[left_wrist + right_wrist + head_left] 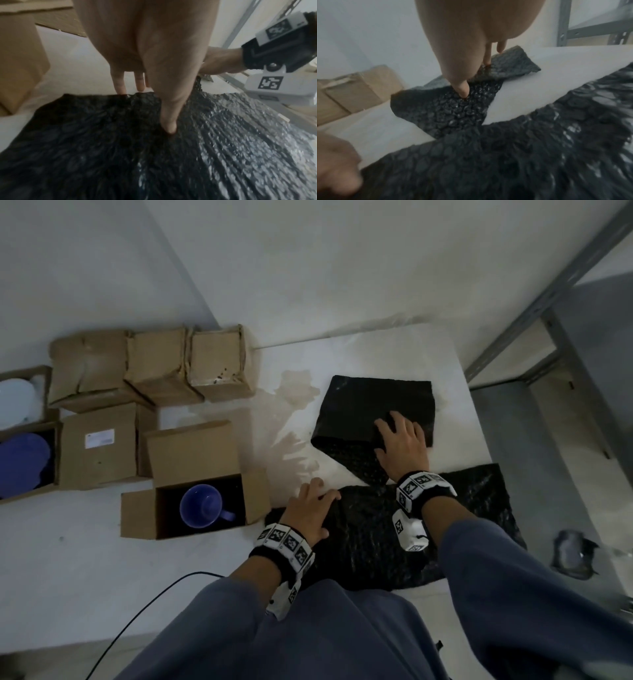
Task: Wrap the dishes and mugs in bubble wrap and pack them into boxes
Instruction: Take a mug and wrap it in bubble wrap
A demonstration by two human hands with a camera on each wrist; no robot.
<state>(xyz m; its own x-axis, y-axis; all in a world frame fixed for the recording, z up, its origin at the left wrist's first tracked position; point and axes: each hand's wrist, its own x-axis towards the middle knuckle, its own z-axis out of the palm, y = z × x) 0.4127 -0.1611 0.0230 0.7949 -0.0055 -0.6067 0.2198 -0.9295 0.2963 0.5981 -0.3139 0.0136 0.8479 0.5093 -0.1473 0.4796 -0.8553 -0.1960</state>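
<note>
The white table surface (pixel 359 285) carries all items. The large sheet of black bubble wrap (pixel 462 508) lies flat at the near edge, in front of the person. The smaller sheet of black bubble wrap (pixel 370 405) lies beyond it, one corner folded back so that its bubbled side shows; the near tip of this sheet meets the far edge of the large sheet.

To the left stands a group of brown cardboard boxes. Three closed worn boxes (pixel 150 364) form the far row. A closed box with a white label (pixel 99 445) stands in front of them. The open cardboard box (pixel 191 501), flaps spread, stands just left of the large sheet and contains the blue ceramic mug (pixel 202 507), which lies on its side with the handle to the right. At the left edge of the head view, two open boxes hold a white dish (pixel 15 402) and a blue dish (pixel 22 463).

The right hand (pixel 402 445) rests flat on the smaller sheet with fingers spread and extended, thumb pressing the folded corner. The left hand (pixel 308 511) lies flat on the far left corner of the large sheet, fingers extended, gripping nothing.
</note>
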